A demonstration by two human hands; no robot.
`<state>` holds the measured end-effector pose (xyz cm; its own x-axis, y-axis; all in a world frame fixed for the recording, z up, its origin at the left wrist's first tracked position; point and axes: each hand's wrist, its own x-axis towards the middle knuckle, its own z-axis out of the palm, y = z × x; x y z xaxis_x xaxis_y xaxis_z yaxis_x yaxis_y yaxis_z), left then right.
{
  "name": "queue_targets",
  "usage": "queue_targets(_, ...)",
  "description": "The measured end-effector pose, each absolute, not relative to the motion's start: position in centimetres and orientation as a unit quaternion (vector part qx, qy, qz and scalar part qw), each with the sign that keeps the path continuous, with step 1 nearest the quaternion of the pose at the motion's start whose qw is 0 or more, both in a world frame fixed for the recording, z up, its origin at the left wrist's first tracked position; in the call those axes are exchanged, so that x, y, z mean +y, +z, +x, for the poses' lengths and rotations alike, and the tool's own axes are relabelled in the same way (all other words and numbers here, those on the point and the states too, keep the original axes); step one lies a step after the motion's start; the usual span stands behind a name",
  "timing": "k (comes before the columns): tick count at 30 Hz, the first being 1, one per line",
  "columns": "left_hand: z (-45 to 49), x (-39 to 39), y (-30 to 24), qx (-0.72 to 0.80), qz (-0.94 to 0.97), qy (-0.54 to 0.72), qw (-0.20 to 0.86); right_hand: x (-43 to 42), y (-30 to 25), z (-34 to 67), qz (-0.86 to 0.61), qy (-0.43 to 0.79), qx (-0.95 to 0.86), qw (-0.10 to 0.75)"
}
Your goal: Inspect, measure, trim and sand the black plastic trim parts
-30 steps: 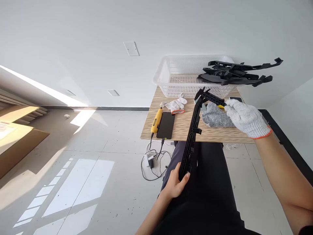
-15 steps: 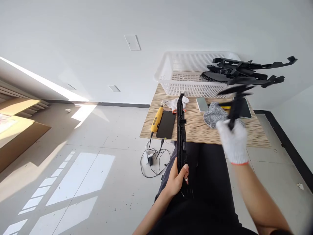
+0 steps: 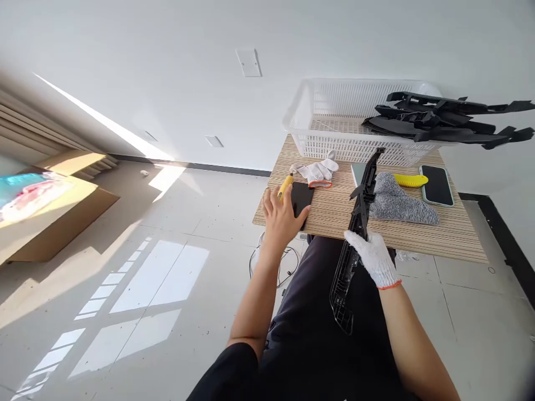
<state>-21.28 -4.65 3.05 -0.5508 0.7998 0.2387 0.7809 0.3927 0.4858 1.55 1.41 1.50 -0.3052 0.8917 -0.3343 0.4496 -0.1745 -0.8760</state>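
Note:
My right hand (image 3: 373,258), in a white knit glove, grips the middle of a long black plastic part (image 3: 358,223). The part runs from my lap up over the table's near edge. My bare left hand (image 3: 281,214) reaches over the left end of the small wooden table (image 3: 334,211), fingers spread, resting on a black phone (image 3: 301,196) and against a yellow rotary tool (image 3: 286,186). It holds nothing.
A white basket (image 3: 334,120) at the table's back carries a stack of black plastic parts (image 3: 451,120). On the table lie a white glove (image 3: 318,172), a grey glove (image 3: 397,203), a yellow-handled tool (image 3: 411,180) and another phone (image 3: 437,185). Cables hang below the table.
My left hand has let go of the long black part and moved up onto the phone and yellow tool. My right hand came down and took hold of the part.

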Motion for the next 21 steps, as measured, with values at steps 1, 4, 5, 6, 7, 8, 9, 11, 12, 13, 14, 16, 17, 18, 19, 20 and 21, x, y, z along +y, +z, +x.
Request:
queue_targets(1,-22.2,-4.0,3.1,0.849,0.46,0.258,0.027,1.4,1.5,1.5,-0.545,0.527,-0.619,0.205)
queue_targets(4,-24.6,-3.2,2.9,0.869,0.432,0.228,0.081,1.2,1.3,1.5,-0.538,0.522,-0.629,0.207)
queue_targets(5,-25.4,-3.0,2.8,0.867,0.433,0.228,0.094,1.2,1.3,1.5,-0.54,0.522,-0.628,0.205)
queue_targets(6,-26.2,-2.9,2.6,0.863,0.438,0.232,0.099,1.2,1.2,1.5,-0.541,0.522,-0.627,0.203)
queue_targets(7,-26.9,-2.8,2.4,0.859,0.442,0.24,0.098,1.2,1.2,1.5,-0.541,0.522,-0.627,0.204)
queue_targets(8,-27.6,-2.6,2.2,0.856,0.444,0.249,0.092,1.2,1.2,1.5,-0.541,0.523,-0.626,0.206)
queue_targets(9,-28.2,-2.3,2.0,0.856,0.441,0.257,0.083,1.2,1.2,1.5,-0.538,0.524,-0.627,0.207)
queue_targets(11,-28.9,-1.8,1.8,0.856,0.438,0.265,0.075,1.2,1.2,1.5,-0.534,0.528,-0.628,0.206)
queue_targets(12,-28.9,-1.6,1.8,0.855,0.437,0.268,0.071,1.2,1.2,1.6,-0.533,0.53,-0.627,0.204)
queue_targets(13,-28.6,-1.4,1.9,0.854,0.437,0.274,0.063,1.2,1.2,1.6,-0.533,0.531,-0.627,0.202)
queue_targets(14,-28.2,-1.3,2.0,0.852,0.438,0.282,0.046,1.2,1.1,1.6,-0.532,0.532,-0.627,0.201)
queue_targets(16,-26.8,-1.0,2.3,0.839,0.456,0.295,0.006,1.3,1.0,1.6,-0.531,0.533,-0.628,0.2)
queue_targets(17,-25.9,-0.9,2.3,0.827,0.479,0.295,-0.001,1.3,0.9,1.7,-0.53,0.533,-0.629,0.2)
queue_targets(18,-25.1,-0.7,2.3,0.813,0.508,0.285,0.015,1.3,0.9,1.7,-0.53,0.531,-0.63,0.199)
queue_targets(19,-24.4,-0.5,2.3,0.805,0.526,0.271,0.042,1.3,0.9,1.7,-0.529,0.532,-0.631,0.198)
queue_targets(20,-23.9,-0.3,2.2,0.802,0.535,0.255,0.073,1.2,0.9,1.7,-0.529,0.532,-0.631,0.199)
queue_targets(21,-23.5,-0.1,2.1,0.803,0.536,0.241,0.103,1.2,1.0,1.7,-0.529,0.533,-0.63,0.2)
